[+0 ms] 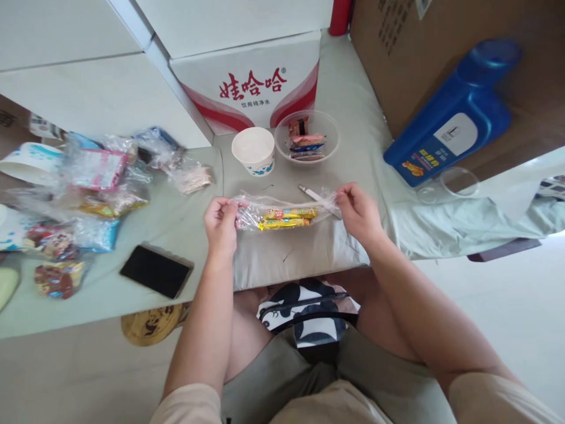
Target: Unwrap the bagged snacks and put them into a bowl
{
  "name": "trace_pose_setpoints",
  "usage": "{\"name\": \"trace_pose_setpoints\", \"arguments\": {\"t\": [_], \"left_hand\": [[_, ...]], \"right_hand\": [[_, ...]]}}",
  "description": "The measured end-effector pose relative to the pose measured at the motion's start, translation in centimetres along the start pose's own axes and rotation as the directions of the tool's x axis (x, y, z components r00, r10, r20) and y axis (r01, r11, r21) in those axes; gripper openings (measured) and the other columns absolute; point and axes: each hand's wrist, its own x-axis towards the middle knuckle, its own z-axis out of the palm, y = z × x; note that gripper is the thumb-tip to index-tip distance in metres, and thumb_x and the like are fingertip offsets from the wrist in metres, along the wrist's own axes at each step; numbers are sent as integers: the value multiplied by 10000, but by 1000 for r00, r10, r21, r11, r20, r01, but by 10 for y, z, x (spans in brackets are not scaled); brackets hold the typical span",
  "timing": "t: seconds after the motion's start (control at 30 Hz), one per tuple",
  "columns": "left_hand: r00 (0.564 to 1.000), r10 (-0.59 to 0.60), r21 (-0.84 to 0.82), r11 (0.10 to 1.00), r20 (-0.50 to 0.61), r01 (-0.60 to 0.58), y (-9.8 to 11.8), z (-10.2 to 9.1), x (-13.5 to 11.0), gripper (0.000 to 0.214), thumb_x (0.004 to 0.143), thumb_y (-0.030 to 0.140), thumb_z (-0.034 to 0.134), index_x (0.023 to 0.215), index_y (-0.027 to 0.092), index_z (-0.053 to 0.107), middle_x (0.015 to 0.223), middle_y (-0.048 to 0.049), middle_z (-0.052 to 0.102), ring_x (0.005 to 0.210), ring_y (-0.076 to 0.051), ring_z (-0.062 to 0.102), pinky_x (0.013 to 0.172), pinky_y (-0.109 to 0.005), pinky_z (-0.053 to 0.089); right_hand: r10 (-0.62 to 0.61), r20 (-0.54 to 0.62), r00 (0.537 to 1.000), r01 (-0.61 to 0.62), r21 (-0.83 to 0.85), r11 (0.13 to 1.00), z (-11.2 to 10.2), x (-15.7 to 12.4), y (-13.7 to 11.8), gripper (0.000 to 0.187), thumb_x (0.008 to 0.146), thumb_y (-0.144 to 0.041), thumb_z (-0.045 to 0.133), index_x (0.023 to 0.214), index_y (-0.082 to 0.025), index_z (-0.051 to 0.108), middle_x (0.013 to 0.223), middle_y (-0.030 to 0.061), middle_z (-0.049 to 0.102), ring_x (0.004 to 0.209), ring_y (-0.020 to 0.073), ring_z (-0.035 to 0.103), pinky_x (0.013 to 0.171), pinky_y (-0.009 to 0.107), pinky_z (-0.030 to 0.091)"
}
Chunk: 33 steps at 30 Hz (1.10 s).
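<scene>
A clear plastic bag (pixel 249 215) is stretched between my two hands above the cloth-covered table. Inside it lie yellow snack packets (pixel 289 217), one beside another. My left hand (pixel 222 225) pinches the bag's crinkled left end. The twisted right end is gripped by my right hand (pixel 356 212). Just behind the bag, a white pen-like stick (pixel 312 193) with a metal tip lies partly covered by the plastic. Farther back stand a white paper cup (pixel 253 151) and a round clear plastic bowl (pixel 332 141) holding several small wrapped snacks.
Several bagged snacks (pixel 99 171) are heaped at the left, near a black phone (pixel 156 271). A white and red carton (pixel 251 82) stands at the back. To the right, a blue bottle (pixel 459 112) leans against a brown cardboard box (pixel 397 70), with a clear cup (pixel 459 182) below.
</scene>
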Motion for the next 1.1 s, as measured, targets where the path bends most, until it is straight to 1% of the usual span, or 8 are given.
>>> {"name": "trace_pose_setpoints", "arguments": {"t": [0.13, 0.3, 0.5, 0.6, 0.7, 0.83, 0.93, 1.1], "left_hand": [[999, -47, 36, 998, -1, 47, -1, 1, 2, 366, 757, 499, 687, 733, 243, 426, 575, 41, 549, 463, -99, 441, 465, -239, 321], [1000, -14, -60, 998, -26, 12, -1, 2, 5, 404, 789, 552, 667, 756, 237, 415, 686, 6, 609, 666, -146, 629, 634, -265, 466], [991, -131, -67, 989, -16, 129, 0, 3, 3, 407, 776, 536, 671, 783, 248, 383, 694, 27, 659, 399, -61, 349, 423, -246, 197], [991, -123, -15, 992, -46, 122, 2, 4, 1, 381, 764, 504, 670, 776, 247, 390, 667, 34, 655, 391, -62, 355, 418, -247, 224], [992, -89, 22, 996, -87, 91, 2, 4, 2, 324, 772, 480, 647, 769, 241, 429, 660, 28, 649, 458, -84, 449, 467, -241, 319], [997, -80, 28, 996, -18, 81, 0, 1, 4, 271, 757, 428, 696, 740, 230, 511, 565, 44, 562, 533, -110, 527, 552, -232, 394], [985, -138, 122, 985, 109, 124, -1, -3, 4, 266, 720, 399, 772, 707, 214, 580, 528, 47, 536, 501, -106, 486, 535, -233, 378], [966, -137, 298, 952, 221, 67, -2, -5, 3, 294, 720, 331, 824, 613, 187, 591, 508, 36, 495, 514, -111, 450, 505, -240, 334]], "right_hand": [[-7, -59, 998, 17, 170, 985, 3, -2, -4, 240, 967, -462, 489, 899, -243, 559, 918, 62, 714, 799, 194, 623, 749, 334, 484], [-46, -108, 993, 65, 180, 981, 3, -2, -3, 282, 980, -515, 476, 903, -253, 545, 1023, 91, 725, 934, 217, 673, 838, 360, 518], [2, -109, 994, 10, 113, 994, 3, -2, -2, 208, 960, -423, 501, 871, -245, 563, 787, 34, 673, 730, 188, 631, 719, 332, 490], [17, -131, 991, -8, 70, 997, 2, -2, -5, 175, 952, -379, 499, 854, -248, 561, 671, -3, 605, 633, 170, 583, 656, 314, 466], [-41, -180, 983, 52, 58, 997, 4, -1, -5, 158, 948, -361, 492, 876, -247, 574, 837, 43, 689, 777, 190, 645, 726, 331, 497], [-60, -39, 997, 66, 156, 986, 9, -2, 1, 127, 893, -297, 517, 990, -241, 578, 1180, 108, 725, 1037, 228, 689, 864, 380, 529], [-81, 85, 993, 66, 166, 984, 11, -3, 4, 360, 828, -272, 566, 1186, -241, 563, 1290, 122, 699, 1143, 257, 671, 927, 419, 530], [-116, 215, 970, 119, -2, 993, 11, -2, 6, 452, 849, -362, 627, 1275, -214, 603, 1221, 130, 726, 930, 246, 678, 873, 418, 532]]}}
